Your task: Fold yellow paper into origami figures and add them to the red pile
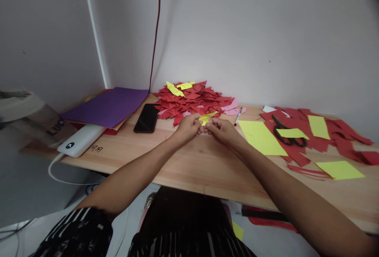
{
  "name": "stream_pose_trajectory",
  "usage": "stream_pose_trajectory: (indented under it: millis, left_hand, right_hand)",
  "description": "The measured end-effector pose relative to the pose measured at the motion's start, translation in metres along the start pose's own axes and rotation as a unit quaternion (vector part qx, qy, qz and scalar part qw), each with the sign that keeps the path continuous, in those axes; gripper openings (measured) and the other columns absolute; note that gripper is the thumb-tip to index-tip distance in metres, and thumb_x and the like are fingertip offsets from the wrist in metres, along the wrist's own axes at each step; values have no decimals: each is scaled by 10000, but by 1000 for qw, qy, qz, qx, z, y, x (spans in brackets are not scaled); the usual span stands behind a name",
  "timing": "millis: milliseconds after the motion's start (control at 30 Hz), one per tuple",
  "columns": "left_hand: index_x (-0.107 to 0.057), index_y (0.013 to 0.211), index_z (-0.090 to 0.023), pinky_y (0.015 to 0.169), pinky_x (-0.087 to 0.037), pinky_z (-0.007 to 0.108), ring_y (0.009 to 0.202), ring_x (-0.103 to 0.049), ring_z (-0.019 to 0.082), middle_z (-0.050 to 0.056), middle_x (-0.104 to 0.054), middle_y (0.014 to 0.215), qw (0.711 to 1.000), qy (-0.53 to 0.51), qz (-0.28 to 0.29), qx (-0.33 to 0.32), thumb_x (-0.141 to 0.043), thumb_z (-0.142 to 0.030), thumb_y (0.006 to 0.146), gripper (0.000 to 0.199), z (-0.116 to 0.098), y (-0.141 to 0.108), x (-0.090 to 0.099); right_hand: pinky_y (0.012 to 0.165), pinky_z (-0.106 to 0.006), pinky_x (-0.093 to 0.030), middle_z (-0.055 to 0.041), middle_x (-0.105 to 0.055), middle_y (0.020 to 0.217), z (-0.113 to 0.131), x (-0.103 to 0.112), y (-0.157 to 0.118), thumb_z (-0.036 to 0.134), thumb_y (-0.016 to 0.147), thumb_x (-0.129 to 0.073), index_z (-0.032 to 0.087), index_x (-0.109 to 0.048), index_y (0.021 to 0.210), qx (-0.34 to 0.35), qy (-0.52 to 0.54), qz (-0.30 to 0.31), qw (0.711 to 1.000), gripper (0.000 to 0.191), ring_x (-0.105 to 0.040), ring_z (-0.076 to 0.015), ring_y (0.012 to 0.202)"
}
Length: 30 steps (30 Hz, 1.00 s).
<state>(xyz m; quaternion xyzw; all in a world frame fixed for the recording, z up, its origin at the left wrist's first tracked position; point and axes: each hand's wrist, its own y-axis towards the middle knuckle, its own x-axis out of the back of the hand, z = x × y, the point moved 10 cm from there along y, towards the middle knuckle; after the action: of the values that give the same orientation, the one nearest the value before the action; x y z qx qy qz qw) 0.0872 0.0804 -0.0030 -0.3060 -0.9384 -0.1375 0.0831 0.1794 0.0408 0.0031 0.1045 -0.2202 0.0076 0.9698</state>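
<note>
Both my hands meet over the wooden table [189, 166], just in front of a pile of folded red paper pieces [195, 101]. A small yellow paper piece [207, 118] is between them. The fingers of my left hand [189, 126] pinch its left side. My right hand [220, 128] grips its right side with thumb and fingers pressed together. Two folded yellow pieces [175, 89] rest on top of the red pile. Parts of the held paper are hidden by my fingers.
Left: a black phone [147, 118], purple sheets [109, 105], a white power bank [81, 140] with a cable, and a blurred clear container [35, 119]. Right: a marker [238, 116], a large yellow sheet [262, 136], black scissors [286, 136], red strips [349, 132] and a yellow rectangle [340, 169].
</note>
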Motion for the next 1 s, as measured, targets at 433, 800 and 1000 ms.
stream_pose_trajectory:
  millis: [433,800,1000]
  left_hand:
    - [-477,774,-182,572,-367,201,549,-525,96,-35,-580,588,997,69,-6,-30,-474,-196,837,64,-11,-5,0]
    - [-494,770,-180,554,-315,207,543,-473,102,-45,-540,570,994,104,-12,-28,-485,-170,821,54,-15,-5,1]
    - [-468,768,-182,562,-304,210,562,-470,103,-44,-530,590,992,120,-6,-44,-467,-159,828,64,-19,-7,0]
  right_hand:
    - [613,-275,-406,-20,-653,672,-3,4,1,322,784,-529,179,-609,658,-2,-74,-18,997,207,-557,-154,634]
    - [538,-264,-331,15,-513,542,2,6,-1,389,773,-540,196,-509,574,4,-153,-29,988,280,-447,-133,549]
    - [546,-267,-325,12,-508,541,2,6,0,359,771,-523,197,-516,569,6,-159,-26,987,260,-449,-138,557]
